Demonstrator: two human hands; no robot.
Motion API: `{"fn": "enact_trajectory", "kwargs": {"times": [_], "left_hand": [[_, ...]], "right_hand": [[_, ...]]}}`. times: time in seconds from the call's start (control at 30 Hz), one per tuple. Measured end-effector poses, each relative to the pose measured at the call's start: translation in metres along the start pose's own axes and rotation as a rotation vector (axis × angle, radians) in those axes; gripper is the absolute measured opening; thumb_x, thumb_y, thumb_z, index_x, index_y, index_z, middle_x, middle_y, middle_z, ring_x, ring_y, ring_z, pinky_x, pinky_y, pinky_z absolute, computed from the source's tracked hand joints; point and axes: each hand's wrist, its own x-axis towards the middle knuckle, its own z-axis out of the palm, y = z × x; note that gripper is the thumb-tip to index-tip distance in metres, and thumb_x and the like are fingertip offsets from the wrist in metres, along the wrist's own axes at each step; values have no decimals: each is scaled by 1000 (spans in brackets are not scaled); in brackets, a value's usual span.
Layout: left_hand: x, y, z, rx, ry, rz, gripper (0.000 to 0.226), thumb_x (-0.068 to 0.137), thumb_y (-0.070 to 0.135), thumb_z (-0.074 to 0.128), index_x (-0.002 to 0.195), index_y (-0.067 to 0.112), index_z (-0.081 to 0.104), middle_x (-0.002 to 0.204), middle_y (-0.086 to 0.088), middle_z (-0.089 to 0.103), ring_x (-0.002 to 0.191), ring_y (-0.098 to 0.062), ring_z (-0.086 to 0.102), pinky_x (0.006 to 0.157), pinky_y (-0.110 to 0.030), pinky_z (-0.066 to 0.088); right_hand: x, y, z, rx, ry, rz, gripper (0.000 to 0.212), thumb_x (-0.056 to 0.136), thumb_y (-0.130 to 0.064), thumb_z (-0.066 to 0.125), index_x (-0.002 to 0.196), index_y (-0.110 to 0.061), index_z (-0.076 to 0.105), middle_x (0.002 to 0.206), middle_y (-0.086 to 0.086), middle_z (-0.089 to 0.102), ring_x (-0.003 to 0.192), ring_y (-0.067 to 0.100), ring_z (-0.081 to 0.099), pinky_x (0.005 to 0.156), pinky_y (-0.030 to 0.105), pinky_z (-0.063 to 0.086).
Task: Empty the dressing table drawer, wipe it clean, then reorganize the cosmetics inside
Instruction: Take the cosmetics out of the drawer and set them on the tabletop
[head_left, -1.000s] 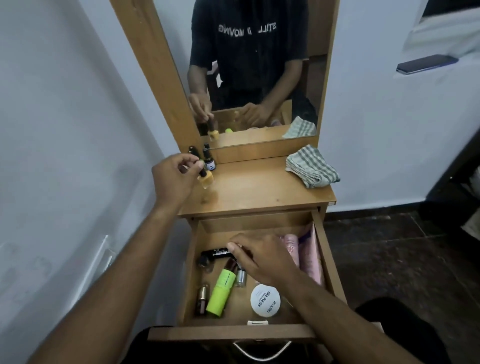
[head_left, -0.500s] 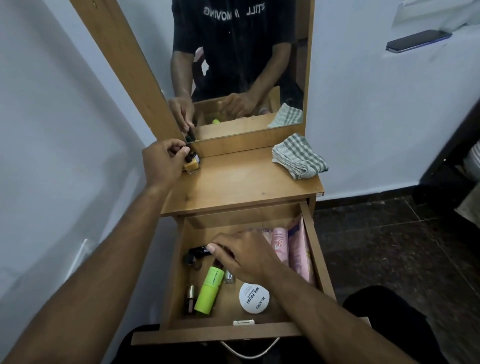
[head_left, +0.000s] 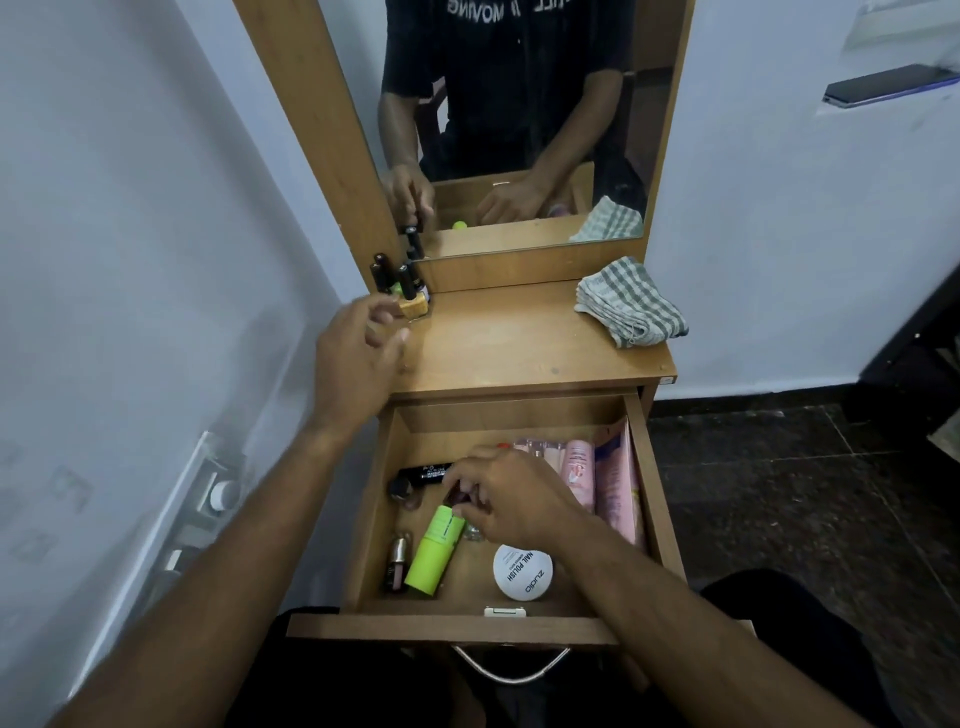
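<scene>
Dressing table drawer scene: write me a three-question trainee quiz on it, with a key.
1. True or false: the checked cloth lies inside the drawer.
2. Which item lies nearest the drawer's front wall? A) white nail polish tin B) black tube C) pink tubes
3. Fill in: the left hand is open, just in front of the small bottles standing at the tabletop's back ____ corner.

Key
1. False: it lies on the tabletop, at the right.
2. A.
3. Left. Meanwhile the right hand reaches among items in the drawer, beside the green tube.
</scene>
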Motion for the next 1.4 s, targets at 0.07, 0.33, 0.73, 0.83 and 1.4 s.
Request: {"fn": "enact_trajectory", "kwargs": {"times": [0.07,0.33,0.73,0.83,1.4], "left_hand": [[-37,-4,-7,0,-99,44,29,89,21,74,117,20,67,102,7,65,82,-3,56,76,-20,50],[-136,-10,-27,222,-306,-88,34,78,21,78,111,24,73,113,4,67,104,-24,63,88,-45,52],[-145,-4,-21,468,-346,-14,39,68,24,81,106,31,76,108,10,69,102,-26,59,73,-36,35],[-143,0,-22,506,-311,-6,20,71,24,81,90,29,77,91,10,71,87,-26,61,64,-34,31],[-142,-2,-20,405,-334,-69,22,87,29,72,109,29,70,112,10,65,97,-20,59,74,-31,24]], "right_hand": [[0,-2,4,-31,-73,-57,40,81,-31,77,120,-32,65,113,-9,60,100,11,58,74,31,50],[4,-31,10,-331,-337,-378,56,75,-17,69,129,-31,64,128,-11,61,118,19,48,91,41,42],[-3,-25,8,-193,-153,-325,44,82,-45,73,122,-27,69,117,-6,64,107,14,56,84,34,42],[1,-29,-6,208,102,-152,41,75,-33,88,111,-21,75,104,-7,69,96,7,63,81,25,49],[188,-79,-67,159,492,293,38,74,-41,87,101,-17,78,82,-6,70,72,11,63,64,28,52]]}}
